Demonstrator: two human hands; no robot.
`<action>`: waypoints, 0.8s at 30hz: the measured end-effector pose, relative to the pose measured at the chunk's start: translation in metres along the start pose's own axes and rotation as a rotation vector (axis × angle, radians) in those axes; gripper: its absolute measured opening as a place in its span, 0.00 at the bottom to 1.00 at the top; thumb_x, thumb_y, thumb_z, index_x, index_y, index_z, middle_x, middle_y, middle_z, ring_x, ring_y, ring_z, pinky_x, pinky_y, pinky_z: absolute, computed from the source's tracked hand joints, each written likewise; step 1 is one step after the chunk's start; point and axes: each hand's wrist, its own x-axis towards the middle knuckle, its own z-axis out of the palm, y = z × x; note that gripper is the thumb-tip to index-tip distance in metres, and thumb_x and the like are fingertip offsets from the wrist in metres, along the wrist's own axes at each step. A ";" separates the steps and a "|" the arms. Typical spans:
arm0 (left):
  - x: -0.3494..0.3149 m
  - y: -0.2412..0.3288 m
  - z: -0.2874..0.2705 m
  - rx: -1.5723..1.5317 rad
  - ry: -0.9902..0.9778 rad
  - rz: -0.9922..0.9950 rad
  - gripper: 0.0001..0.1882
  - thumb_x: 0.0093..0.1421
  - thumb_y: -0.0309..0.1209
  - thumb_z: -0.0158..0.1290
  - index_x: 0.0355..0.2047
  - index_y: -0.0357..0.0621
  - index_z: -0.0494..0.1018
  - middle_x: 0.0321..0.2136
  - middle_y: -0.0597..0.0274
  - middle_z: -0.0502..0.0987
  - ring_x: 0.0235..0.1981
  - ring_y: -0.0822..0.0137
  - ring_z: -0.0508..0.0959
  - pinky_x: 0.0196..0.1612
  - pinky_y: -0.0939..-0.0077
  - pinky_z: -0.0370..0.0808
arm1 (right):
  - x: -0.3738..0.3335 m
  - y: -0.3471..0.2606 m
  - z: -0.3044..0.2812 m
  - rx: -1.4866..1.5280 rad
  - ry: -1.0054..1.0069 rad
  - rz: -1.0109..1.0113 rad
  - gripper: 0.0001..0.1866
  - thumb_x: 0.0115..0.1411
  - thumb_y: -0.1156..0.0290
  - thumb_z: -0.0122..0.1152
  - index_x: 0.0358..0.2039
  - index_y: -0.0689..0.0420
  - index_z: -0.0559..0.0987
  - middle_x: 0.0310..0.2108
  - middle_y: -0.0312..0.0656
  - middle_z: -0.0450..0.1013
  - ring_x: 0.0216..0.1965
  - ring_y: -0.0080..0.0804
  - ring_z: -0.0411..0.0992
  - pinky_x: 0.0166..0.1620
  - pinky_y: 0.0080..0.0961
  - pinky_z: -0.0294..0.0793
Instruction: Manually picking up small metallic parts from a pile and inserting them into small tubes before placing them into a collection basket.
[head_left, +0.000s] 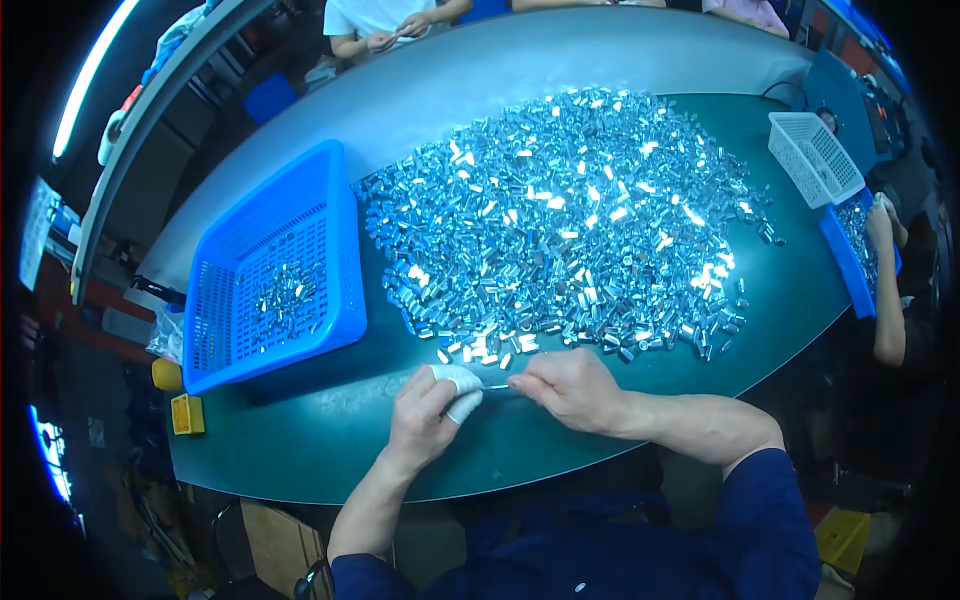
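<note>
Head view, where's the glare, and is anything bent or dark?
Head view: white glints speckle the metal pile; the tube lamp at upper left looks blown out; the table edge bows in the fisheye; corners fall to black.

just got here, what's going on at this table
The right hand holds a thin rod that reaches to the left hand, which wears white finger covers; what the left hand grips is too small to tell. Beyond the hands, a big pile of shiny metal pieces lies on the green tabletop. To the left, a blue basket holds a smaller batch.
</note>
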 end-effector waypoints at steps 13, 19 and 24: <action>-0.001 0.004 -0.001 -0.230 -0.141 -0.098 0.13 0.55 0.25 0.68 0.41 0.38 0.81 0.37 0.54 0.85 0.39 0.54 0.84 0.43 0.64 0.79 | -0.001 0.000 0.004 0.130 -0.057 0.104 0.15 0.69 0.61 0.61 0.29 0.58 0.80 0.24 0.51 0.75 0.26 0.53 0.73 0.30 0.44 0.70; -0.007 0.000 0.003 -0.142 -0.101 -0.147 0.10 0.56 0.26 0.68 0.38 0.39 0.83 0.35 0.53 0.85 0.36 0.56 0.84 0.40 0.66 0.79 | 0.002 -0.004 0.005 0.180 -0.084 0.059 0.14 0.68 0.61 0.62 0.31 0.58 0.80 0.26 0.49 0.76 0.28 0.50 0.75 0.31 0.42 0.71; -0.005 0.002 0.004 -0.142 -0.072 -0.176 0.10 0.57 0.26 0.68 0.38 0.39 0.82 0.33 0.55 0.84 0.34 0.57 0.83 0.39 0.66 0.79 | 0.002 -0.005 0.003 0.243 0.012 0.031 0.13 0.68 0.62 0.62 0.31 0.58 0.80 0.27 0.50 0.76 0.29 0.51 0.76 0.32 0.42 0.71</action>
